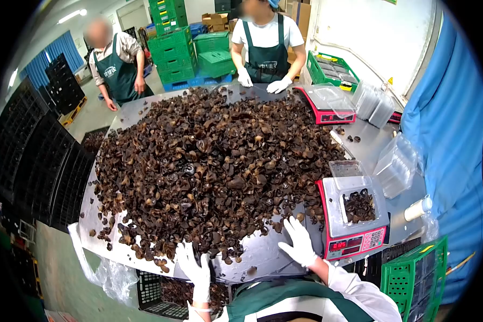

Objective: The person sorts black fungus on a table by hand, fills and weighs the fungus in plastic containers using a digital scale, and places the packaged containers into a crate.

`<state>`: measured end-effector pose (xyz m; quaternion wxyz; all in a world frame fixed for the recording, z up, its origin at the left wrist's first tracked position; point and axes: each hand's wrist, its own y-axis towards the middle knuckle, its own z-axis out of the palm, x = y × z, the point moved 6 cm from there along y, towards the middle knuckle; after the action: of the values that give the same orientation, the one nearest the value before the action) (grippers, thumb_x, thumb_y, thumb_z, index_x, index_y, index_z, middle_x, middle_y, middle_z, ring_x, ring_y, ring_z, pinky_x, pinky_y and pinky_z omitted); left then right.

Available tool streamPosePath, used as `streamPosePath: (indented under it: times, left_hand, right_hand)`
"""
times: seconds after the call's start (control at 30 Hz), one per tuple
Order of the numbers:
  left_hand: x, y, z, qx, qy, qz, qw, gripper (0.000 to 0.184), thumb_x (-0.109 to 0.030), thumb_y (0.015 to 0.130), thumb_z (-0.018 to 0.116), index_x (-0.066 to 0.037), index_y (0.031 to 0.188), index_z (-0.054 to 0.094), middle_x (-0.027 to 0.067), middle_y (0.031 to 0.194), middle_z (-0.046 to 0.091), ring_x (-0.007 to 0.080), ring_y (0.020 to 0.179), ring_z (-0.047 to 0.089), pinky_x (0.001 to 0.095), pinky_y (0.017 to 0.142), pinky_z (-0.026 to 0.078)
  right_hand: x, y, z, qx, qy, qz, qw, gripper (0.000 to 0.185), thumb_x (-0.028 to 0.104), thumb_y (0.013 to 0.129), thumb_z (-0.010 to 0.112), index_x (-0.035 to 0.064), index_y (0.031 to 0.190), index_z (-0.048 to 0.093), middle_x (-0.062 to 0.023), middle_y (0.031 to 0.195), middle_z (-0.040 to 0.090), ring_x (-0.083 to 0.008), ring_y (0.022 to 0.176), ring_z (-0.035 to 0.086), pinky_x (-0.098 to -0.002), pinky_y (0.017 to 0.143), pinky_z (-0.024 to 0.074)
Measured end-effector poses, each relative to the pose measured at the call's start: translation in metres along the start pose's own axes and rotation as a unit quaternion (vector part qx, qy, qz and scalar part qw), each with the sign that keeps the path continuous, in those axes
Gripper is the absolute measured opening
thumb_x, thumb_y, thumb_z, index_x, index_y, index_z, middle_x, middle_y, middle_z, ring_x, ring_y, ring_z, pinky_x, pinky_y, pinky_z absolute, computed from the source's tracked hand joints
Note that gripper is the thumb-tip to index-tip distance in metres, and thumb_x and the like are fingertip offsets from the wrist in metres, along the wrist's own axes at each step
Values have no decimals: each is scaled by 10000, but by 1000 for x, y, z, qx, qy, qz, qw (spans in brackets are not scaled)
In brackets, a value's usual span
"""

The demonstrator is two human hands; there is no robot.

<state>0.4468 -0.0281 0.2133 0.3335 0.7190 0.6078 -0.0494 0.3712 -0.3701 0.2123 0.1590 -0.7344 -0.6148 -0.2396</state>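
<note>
A large heap of dark brown wood ear mushrooms (220,161) covers much of the metal table (268,252). My left hand (194,268), in a white glove, is at the near edge of the heap, fingers apart and touching or just over the mushrooms. My right hand (299,244), gloved too, lies spread over bare metal between the heap and a red digital scale (354,236). Nothing shows in either hand. On the scale sits a clear plastic tray holding a small portion of mushrooms (359,206); its red display is lit.
Clear plastic trays (398,165) stand stacked at the right. Farther back are a second red scale (327,104) and more trays (373,104). Two aproned people (268,51) (118,67) stand across the table. Black crates (37,155) line the left; a green crate (416,279) stands lower right.
</note>
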Motion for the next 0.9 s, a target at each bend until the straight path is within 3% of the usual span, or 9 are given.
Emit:
streamPosePath:
  times: [0.1,0.23,0.27,0.3,0.4,0.57,0.7,0.9]
  left_hand:
    - [-52,46,9,16,-65,68,995,544,-190,795,663,-22,1283,489,210,1376,421,399,1282,371,487,1079,275]
    - [-113,104,49,44,-124,142,981,558,-177,802,669,-28,1304,473,194,1372,436,371,1274,401,431,1076,311]
    - [-121,113,61,56,-126,149,979,570,-188,810,662,-32,1320,460,195,1386,421,370,1287,387,425,1078,308]
    - [-127,123,73,63,-125,157,978,582,-199,817,655,-35,1336,448,196,1400,407,369,1301,374,419,1080,306]
    - [-133,146,108,85,-131,177,972,654,-213,802,654,-44,1379,398,207,1438,352,374,1337,321,417,1094,286]
    - [-125,157,148,116,-120,140,976,718,-195,803,645,-50,1422,309,221,1456,302,392,1335,308,425,1088,295]
    - [-122,147,158,97,-102,171,975,652,-168,792,651,-50,1376,387,226,1351,445,395,1239,430,432,1027,368]
    - [-126,143,155,72,-132,138,979,575,-161,797,656,-65,1328,458,190,1270,526,340,1154,511,395,980,415]
  right_hand:
    - [21,67,-38,-67,95,-49,992,900,327,719,745,114,1454,272,-211,1500,214,-392,1367,238,-437,1111,235]
    - [44,159,-44,-89,-5,-127,988,1004,434,641,784,189,1462,262,-227,1509,154,-484,1331,239,-487,1086,269]
    - [46,177,-39,-70,-57,-137,987,1024,527,631,756,191,1464,266,-216,1518,141,-506,1342,184,-497,1093,240]
    - [49,193,-32,-45,-95,-134,985,1048,548,607,756,225,1468,254,-214,1525,109,-507,1356,137,-561,1071,233]
    - [60,226,-23,10,-138,-140,980,1110,581,531,772,316,1467,238,-186,1540,47,-485,1378,77,-636,1044,206]
    - [54,237,8,90,-213,-135,964,1094,563,535,794,369,1453,231,-143,1539,110,-435,1384,142,-637,1040,228]
    - [45,223,19,93,-224,-172,955,1032,542,551,787,344,1435,293,-154,1444,320,-371,1248,379,-512,962,359]
    - [45,218,19,82,-226,-145,960,937,451,600,791,342,1411,336,-145,1431,342,-367,1208,424,-508,933,420]
